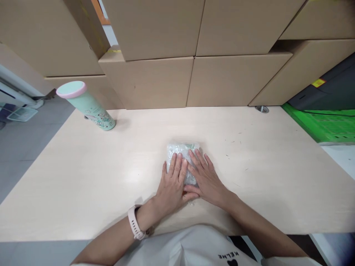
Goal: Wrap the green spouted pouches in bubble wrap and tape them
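Note:
A small packet in clear crinkled plastic (180, 150), with something pale green inside, lies on the light wooden table (83, 177) in front of me. My left hand (172, 183) lies flat on the packet's left half, fingers stretched out and together; a pink watch is on that wrist. My right hand (205, 178) lies flat on the right half, fingers spread forward, thumb pointing left under the left hand. Both palms press down on the packet and cover its near part.
A mint-green tumbler with a pink-rimmed lid (86, 105) stands at the table's far left. Stacked cardboard boxes (155, 79) wall off the far edge. A green mat (324, 123) and a dark device (330, 90) sit to the right. Grey floor lies left.

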Demonstrator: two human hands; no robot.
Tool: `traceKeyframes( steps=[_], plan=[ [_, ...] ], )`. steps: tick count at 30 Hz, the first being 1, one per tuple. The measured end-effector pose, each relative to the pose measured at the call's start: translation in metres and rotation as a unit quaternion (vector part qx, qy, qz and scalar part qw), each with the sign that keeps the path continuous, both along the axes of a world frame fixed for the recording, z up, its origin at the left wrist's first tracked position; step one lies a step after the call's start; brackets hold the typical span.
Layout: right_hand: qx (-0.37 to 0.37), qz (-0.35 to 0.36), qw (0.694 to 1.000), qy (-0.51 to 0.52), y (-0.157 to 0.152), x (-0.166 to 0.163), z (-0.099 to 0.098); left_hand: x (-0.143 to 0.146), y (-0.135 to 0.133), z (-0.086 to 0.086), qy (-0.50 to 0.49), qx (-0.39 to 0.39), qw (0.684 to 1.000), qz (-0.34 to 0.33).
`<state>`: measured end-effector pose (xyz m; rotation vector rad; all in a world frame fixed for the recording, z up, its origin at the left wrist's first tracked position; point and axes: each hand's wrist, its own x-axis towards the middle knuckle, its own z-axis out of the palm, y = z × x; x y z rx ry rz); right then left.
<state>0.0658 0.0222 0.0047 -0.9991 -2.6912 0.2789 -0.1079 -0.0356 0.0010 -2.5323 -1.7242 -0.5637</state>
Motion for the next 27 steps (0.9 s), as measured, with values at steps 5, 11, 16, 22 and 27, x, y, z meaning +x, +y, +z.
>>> traceKeyframes(
  steps=[5,11,16,22,27],
  plan=[
    [-0.026,0.002,1.000,0.009,0.002,0.000,0.000,0.000,0.002,-0.001,-0.022,-0.022,1.000,-0.003],
    [-0.122,-0.015,0.979,0.162,0.010,0.006,0.015,-0.011,0.003,0.017,-0.211,-0.080,0.974,-0.007],
    [-0.179,-0.195,0.918,0.296,0.010,0.008,0.020,-0.025,0.008,0.021,-0.425,-0.102,0.887,0.150],
    [-0.232,-0.115,0.887,0.383,0.003,0.003,0.021,-0.020,0.002,0.023,-0.363,0.051,0.928,0.065],
    [-0.247,-0.182,0.844,0.440,0.000,-0.001,0.021,-0.011,-0.006,0.027,-0.332,0.115,0.936,-0.018]
  ],
)
